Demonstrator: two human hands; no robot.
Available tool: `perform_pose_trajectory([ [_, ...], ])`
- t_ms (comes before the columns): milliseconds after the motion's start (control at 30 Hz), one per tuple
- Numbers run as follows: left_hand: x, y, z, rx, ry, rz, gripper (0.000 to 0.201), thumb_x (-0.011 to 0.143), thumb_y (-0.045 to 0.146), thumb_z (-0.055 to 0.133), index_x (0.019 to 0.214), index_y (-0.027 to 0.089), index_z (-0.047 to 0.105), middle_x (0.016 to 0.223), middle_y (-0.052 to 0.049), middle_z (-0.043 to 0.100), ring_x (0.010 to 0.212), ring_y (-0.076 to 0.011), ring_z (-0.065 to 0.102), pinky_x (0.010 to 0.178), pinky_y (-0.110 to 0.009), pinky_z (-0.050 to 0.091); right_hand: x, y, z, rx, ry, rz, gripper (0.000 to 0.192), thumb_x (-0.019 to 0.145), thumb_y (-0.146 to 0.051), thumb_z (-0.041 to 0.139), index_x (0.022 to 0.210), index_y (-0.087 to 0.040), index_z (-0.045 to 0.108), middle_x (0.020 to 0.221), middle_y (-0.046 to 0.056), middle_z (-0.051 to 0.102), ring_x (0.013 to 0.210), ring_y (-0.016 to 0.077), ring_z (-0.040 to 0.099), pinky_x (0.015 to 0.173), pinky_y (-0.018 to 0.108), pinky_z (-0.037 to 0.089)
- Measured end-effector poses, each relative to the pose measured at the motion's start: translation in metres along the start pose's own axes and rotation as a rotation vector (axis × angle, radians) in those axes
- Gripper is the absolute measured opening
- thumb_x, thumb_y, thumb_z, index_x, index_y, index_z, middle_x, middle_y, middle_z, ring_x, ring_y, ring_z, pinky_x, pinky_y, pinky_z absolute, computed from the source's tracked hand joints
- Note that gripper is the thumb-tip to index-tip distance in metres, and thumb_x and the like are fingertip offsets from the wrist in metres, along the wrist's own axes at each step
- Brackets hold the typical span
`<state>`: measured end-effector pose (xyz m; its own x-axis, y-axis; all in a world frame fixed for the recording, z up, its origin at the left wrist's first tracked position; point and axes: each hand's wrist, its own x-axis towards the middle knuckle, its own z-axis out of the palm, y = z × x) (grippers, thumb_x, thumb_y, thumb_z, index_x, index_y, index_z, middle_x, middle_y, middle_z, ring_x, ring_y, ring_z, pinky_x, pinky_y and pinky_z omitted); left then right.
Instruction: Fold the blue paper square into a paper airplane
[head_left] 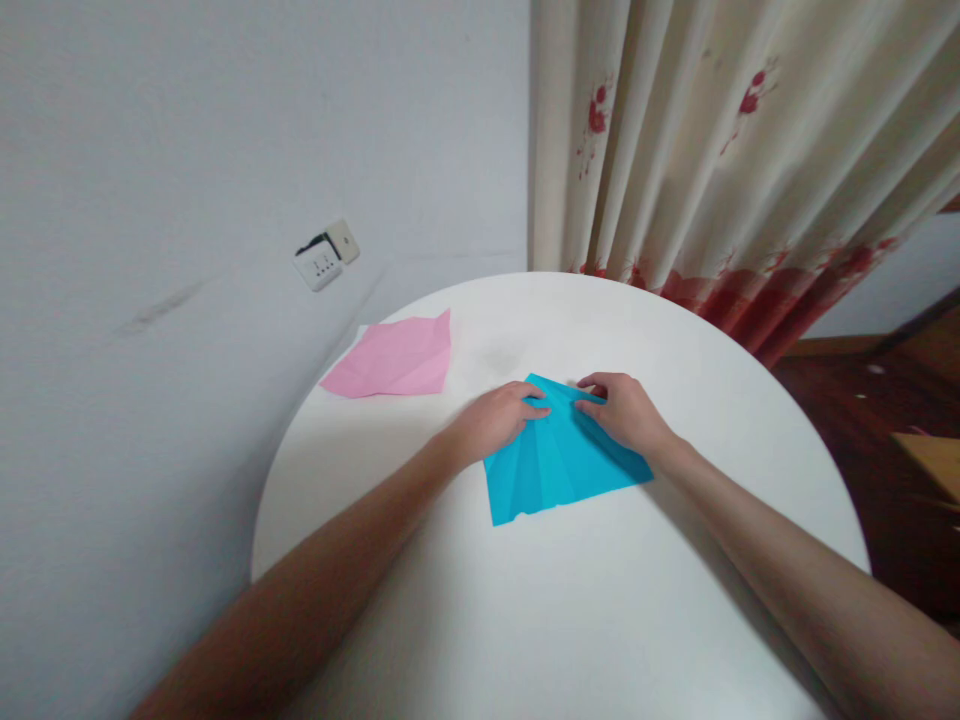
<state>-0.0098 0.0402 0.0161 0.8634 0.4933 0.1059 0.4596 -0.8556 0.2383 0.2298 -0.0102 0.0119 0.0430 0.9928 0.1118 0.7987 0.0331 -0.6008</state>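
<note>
A blue sheet of paper [566, 455] with several creases fanning down from its top lies on the table. Over its upper left edge is my left hand [495, 420], fingers curled and closed on the sheet, with thumb and fingertips touching the creased part. My right hand [626, 410] grips the upper right edge, its thumb on the near side and its fingers at the far side. The paper's right part looks slightly lifted, with shadow under my right hand. Parts of both edges are hidden by my hands.
A creased pink sheet of paper [397, 355] lies at the back left of the round white table [540, 620]. A wall with a socket [319, 265] borders the left side. A cream and red curtain [675, 150] hangs behind the table.
</note>
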Motion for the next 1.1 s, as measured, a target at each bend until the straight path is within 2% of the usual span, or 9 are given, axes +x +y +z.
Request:
perform_pose_trajectory([
  [267,-0.001,-0.005,0.001,-0.011,0.039,0.032,0.04,0.094,0.01,0.047,0.123,0.022,0.072,0.134,-0.011,0.061,0.122,-0.028,0.06,0.105,-0.041,0.048,-0.001,-0.003,-0.001,-0.033,-0.019,-0.002,0.023,0.082,-0.026,0.073,0.105,-0.022,0.076,0.1,0.007,0.078,0.091,0.0257,0.071,0.081,0.034,0.051],
  [567,-0.003,0.002,-0.01,0.037,-0.07,0.016,0.041,0.096,0.012,0.048,0.129,0.02,0.069,0.143,-0.013,0.058,0.13,-0.0313,0.057,0.109,-0.043,0.046,-0.001,-0.003,-0.001,-0.018,-0.027,-0.015,0.022,0.082,-0.025,0.07,0.102,-0.021,0.078,0.102,0.009,0.078,0.093,0.0261,0.071,0.083,0.034,0.052],
  [700,-0.003,0.003,-0.01,0.034,-0.072,0.021,0.041,0.096,0.013,0.047,0.129,0.021,0.07,0.144,-0.013,0.058,0.129,-0.0321,0.058,0.107,-0.044,0.047,-0.002,-0.006,-0.001,0.037,-0.007,-0.038,0.021,0.087,-0.031,0.065,0.098,-0.019,0.078,0.099,0.009,0.079,0.091,0.0258,0.072,0.082,0.033,0.052],
  [833,-0.003,0.001,-0.008,0.02,-0.037,0.045,0.038,0.095,0.013,0.048,0.124,0.023,0.071,0.141,-0.012,0.059,0.126,-0.0302,0.059,0.106,-0.042,0.048,-0.008,-0.017,-0.004,0.119,-0.014,-0.11,0.036,0.097,-0.042,0.052,0.093,-0.019,0.079,0.093,0.007,0.08,0.084,0.024,0.072,0.077,0.032,0.05],
  [933,-0.002,0.001,-0.008,0.008,-0.026,0.067,0.036,0.095,0.013,0.049,0.121,0.022,0.073,0.134,-0.011,0.063,0.121,-0.0282,0.062,0.104,-0.039,0.049,-0.015,-0.029,-0.009,0.094,-0.073,-0.187,0.05,0.103,-0.051,0.039,0.094,-0.021,0.078,0.09,0.006,0.079,0.083,0.0247,0.072,0.075,0.033,0.049],
  [1000,-0.001,0.0,-0.007,-0.004,-0.016,0.077,0.034,0.094,0.012,0.051,0.115,0.022,0.075,0.129,-0.01,0.066,0.118,-0.0268,0.063,0.103,-0.038,0.05,-0.021,-0.035,-0.011,0.06,-0.14,-0.253,0.053,0.105,-0.051,0.032,0.1,-0.023,0.077,0.095,0.006,0.079,0.089,0.0255,0.072,0.079,0.034,0.05],
  [1100,-0.001,-0.002,-0.006,-0.022,0.029,0.077,0.031,0.092,0.012,0.053,0.107,0.022,0.077,0.127,-0.009,0.067,0.117,-0.0256,0.064,0.103,-0.038,0.05,-0.027,-0.04,-0.01,-0.005,-0.198,-0.316,0.054,0.106,-0.051,0.028,0.113,-0.024,0.074,0.12,0.008,0.075,0.109,0.0283,0.07,0.093,0.038,0.05],
])
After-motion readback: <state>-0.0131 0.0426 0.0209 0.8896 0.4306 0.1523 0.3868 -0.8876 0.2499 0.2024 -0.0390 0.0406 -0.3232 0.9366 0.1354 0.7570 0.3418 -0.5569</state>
